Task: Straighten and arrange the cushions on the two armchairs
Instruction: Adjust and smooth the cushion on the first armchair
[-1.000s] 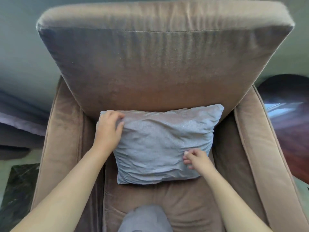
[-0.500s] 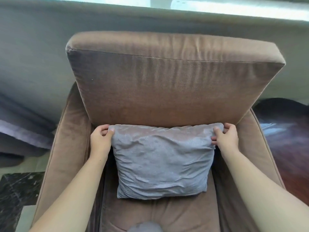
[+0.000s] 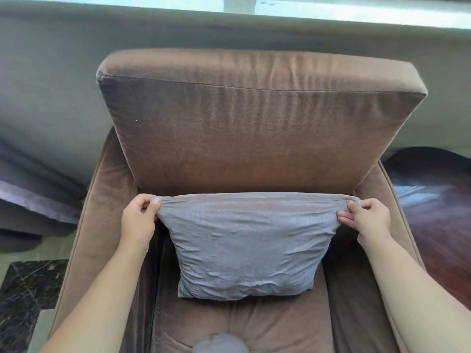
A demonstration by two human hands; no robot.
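both hands, left hand [image 3: 137, 220] and right hand [image 3: 367, 220], pinch the crumpled grey square cushion [image 3: 244, 245] by its top corners; uneven pulling probably skews it against the brown velvet armchair [image 3: 254, 138].

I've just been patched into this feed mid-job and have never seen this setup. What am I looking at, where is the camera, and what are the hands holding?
There is no machine here: a person works with two bare hands. The single wide-angle camera sits on the person's head, looking forward and down, so both forearms reach in from the bottom. In front is a brown armchair with a big back cushion. A grey throw pillow stands on the seat, leaning against that back cushion. The left hand pinches the pillow's top left corner and the right hand pinches its top right corner, stretching the top edge taut. The grey shape at the bottom edge is unclear.
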